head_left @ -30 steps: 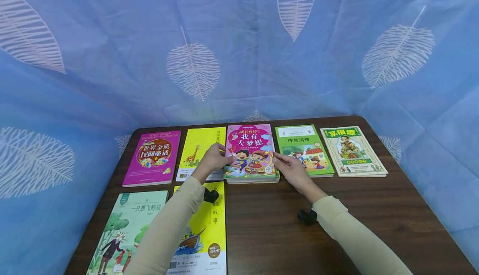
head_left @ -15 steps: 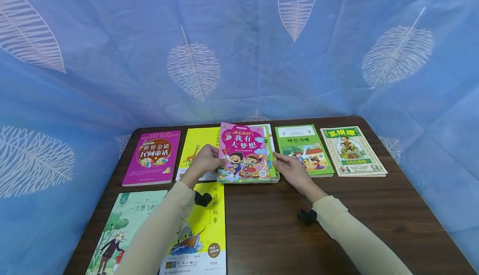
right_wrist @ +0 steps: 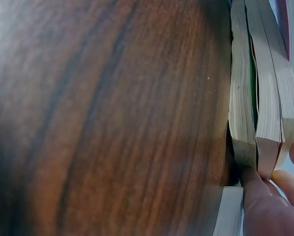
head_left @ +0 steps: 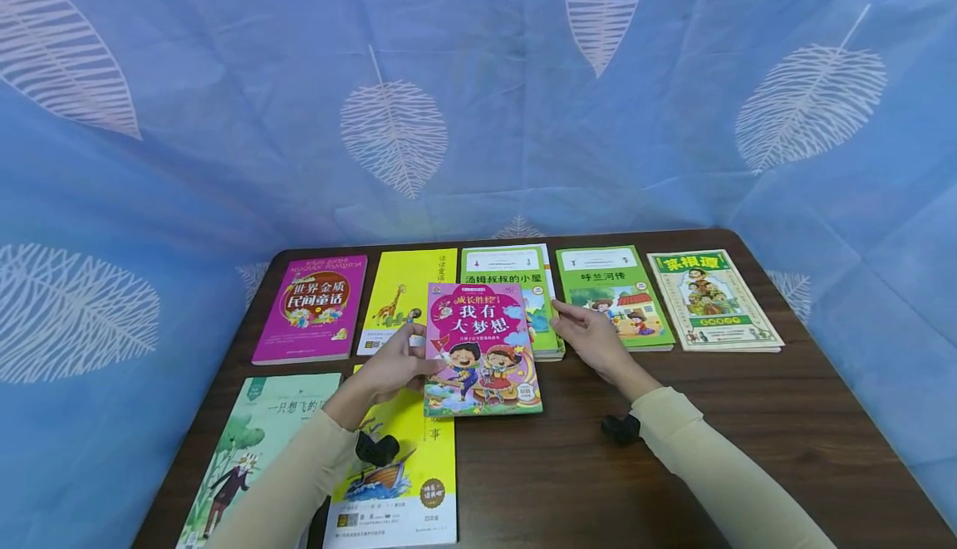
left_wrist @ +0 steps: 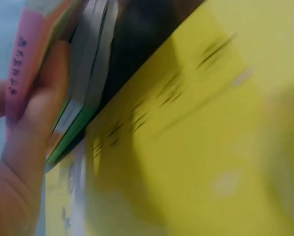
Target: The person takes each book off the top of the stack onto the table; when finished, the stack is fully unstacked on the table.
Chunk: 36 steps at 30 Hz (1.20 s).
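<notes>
So far, a mint book [head_left: 254,428] and a yellow book [head_left: 429,458] lie near left; the pink book [head_left: 482,325] seems midway — pinched by the left hand [head_left: 390,368], overlapping the far green stack [head_left: 542,293], apparently not yet set down. The right hand [head_left: 594,340] touches that stack's right edge.

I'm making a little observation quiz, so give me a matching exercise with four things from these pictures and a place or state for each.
1. Left hand
2. Right hand
3. Giraffe book
4. Boat book

A. At the right edge of the green-topped stack
B. Front row, beside the mint-green book
C. Holding the pink book with two children
D. Back row, second from left

Pairs: 1-C, 2-A, 3-D, 4-B
</notes>
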Motion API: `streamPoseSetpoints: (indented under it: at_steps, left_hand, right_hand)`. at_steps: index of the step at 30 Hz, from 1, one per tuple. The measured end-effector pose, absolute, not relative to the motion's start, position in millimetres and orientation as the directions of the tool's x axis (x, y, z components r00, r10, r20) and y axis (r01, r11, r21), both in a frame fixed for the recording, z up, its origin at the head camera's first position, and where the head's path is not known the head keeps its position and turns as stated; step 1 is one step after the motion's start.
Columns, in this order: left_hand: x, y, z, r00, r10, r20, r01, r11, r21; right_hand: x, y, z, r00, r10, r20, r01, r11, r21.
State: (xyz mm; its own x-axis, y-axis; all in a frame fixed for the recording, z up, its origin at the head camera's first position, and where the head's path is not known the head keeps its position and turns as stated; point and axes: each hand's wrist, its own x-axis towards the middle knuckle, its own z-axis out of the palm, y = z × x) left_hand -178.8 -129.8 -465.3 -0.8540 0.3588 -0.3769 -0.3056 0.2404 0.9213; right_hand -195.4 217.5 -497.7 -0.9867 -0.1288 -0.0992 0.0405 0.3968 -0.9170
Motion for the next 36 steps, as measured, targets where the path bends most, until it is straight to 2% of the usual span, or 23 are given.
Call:
streamPoseSetpoints:
  at_steps: [12, 18, 30, 36]
  left_hand:
    - [-96, -131, -475, -0.805, 0.458, -0.378, -0.362, 0.126, 0.924]
    - [-66, -121, -484, -0.771, 0.507, -0.385, -0.391, 0.099, 0.915]
    - [-53, -104, -497, -0.757, 0.484, -0.439, -0.424, 0.147, 0.894]
    - [-56, -106, -494, -0.723, 0.521, -0.454, -0.423, 0.186, 0.887]
  right_hand:
    - [-194, 217, -498, -0.987, -0.116, -0.114, 0.056, 0.416, -0.908]
    - [-197, 218, -500, -0.986, -0.094, -0.138, 0.084, 0.43, -0.899]
    - [-197, 218, -500, -0.986, -0.092, -0.139, 0.087, 0.429, -0.899]
    - [-197, 219, -501, -0.986, -0.112, -0.126, 0.071, 0.403, -0.912]
